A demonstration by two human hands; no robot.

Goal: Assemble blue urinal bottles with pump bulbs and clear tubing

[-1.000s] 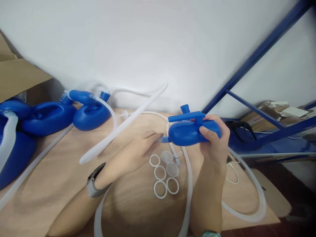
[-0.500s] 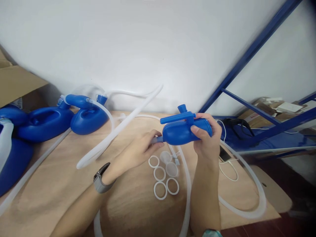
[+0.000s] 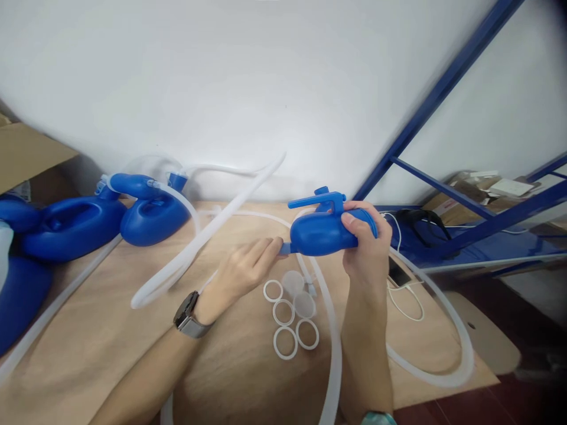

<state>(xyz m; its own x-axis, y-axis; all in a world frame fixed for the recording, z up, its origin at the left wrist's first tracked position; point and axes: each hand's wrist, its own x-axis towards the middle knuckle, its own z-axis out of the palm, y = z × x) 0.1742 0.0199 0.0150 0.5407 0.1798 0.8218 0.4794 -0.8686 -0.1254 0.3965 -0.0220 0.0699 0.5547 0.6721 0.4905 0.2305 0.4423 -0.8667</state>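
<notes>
My right hand (image 3: 365, 233) is wrapped round the right end of a small blue plastic body (image 3: 316, 233), which lies on its side in the air with a handle-like arm on top. At its left end a short translucent tube (image 3: 286, 248) sticks out, and my left hand (image 3: 250, 262) has its fingers closed round that tube and what follows it. Under the hands, several white rings (image 3: 285, 343) and two translucent discs (image 3: 305, 304) lie on the wooden table (image 3: 239, 366).
Blue containers (image 3: 73, 227) with attached hoses stand at the left beside a cardboard box (image 3: 35, 153). A long white hose (image 3: 208, 236) loops at centre left; another (image 3: 465, 360) curves at the right, near a phone (image 3: 398, 273). Blue shelving (image 3: 443, 183) stands behind it.
The blue body has turned a little in my right hand's grip. The fingers of my left hand are now more closed and turned over the tube. The whole view has shifted slightly.
</notes>
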